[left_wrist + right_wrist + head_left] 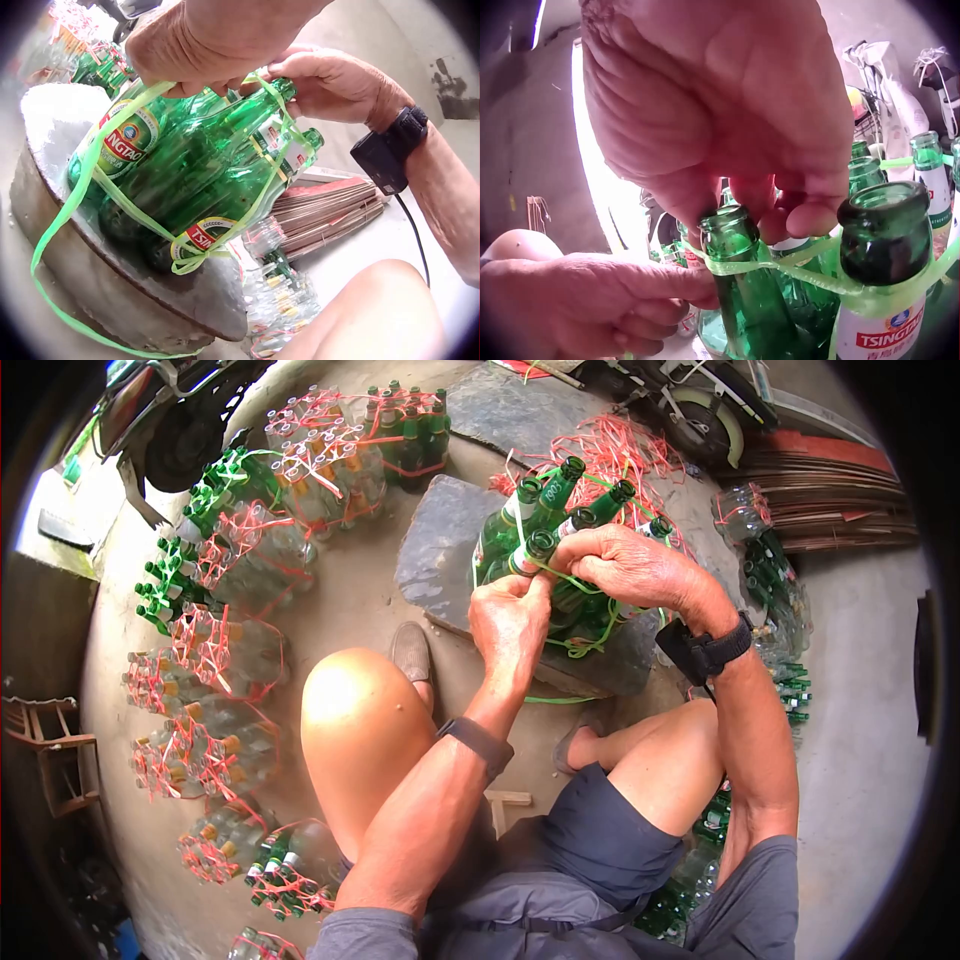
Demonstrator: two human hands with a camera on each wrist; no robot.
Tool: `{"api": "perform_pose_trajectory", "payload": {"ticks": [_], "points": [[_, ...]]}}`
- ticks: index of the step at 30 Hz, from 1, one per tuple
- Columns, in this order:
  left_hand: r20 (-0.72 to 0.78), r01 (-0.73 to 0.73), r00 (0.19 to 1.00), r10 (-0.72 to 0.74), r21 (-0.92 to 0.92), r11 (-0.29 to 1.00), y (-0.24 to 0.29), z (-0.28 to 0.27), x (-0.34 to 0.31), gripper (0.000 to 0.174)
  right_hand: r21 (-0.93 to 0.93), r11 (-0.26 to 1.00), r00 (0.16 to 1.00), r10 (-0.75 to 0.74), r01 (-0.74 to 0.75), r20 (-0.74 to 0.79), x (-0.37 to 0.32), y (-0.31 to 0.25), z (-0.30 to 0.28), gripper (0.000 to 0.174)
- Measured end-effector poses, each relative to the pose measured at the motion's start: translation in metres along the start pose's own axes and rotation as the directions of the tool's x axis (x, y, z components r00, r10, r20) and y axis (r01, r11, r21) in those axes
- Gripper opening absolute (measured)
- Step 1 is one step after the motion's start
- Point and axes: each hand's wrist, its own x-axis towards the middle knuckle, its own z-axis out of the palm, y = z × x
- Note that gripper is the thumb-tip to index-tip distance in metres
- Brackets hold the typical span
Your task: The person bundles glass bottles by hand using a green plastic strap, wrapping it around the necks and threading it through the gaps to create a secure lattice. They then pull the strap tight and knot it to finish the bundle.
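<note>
Several green beer bottles (187,165) with Tsingtao labels stand bunched on a grey stone slab (437,550). A light green plastic strap (810,279) runs around their necks, and a long loose length hangs down the slab's side in the left wrist view. My left hand (510,622) pinches the strap beside the front bottle's neck (540,548). My right hand (635,568) is bent over the necks just to the right, its curled fingers gripping the strap. In the right wrist view its fingertips (810,220) sit behind a bottle neck, partly hidden.
Bundles of clear and green bottles tied with red strap (225,650) line the left side. A heap of red strap (620,455) lies behind the slab. Flattened cardboard (835,495) is stacked at the right, near a motorbike wheel (700,425). A wooden stool (60,745) stands far left.
</note>
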Motion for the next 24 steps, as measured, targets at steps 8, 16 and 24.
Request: {"api": "perform_pose_trajectory", "payload": {"ticks": [8, 16, 24], "points": [[-0.011, -0.027, 1.0, 0.027, 0.007, 1.0, -0.005, 0.002, 0.002, 0.033, -0.273, 0.952, 0.989, -0.145, 0.139, -0.003, 0.009, 0.019, 0.005, 0.019], [-0.005, -0.005, 1.0, 0.005, 0.057, 0.998, -0.001, 0.002, -0.001, 0.038, -0.589, 0.806, 0.997, -0.08, 0.058, -0.012, 0.003, -0.015, 0.003, 0.013], [-0.004, -0.036, 0.999, 0.036, 0.07, 0.997, -0.001, 0.001, -0.001, 0.039, -0.724, 0.688, 0.998, -0.065, 0.041, -0.005, 0.001, -0.034, -0.011, 0.008]]}}
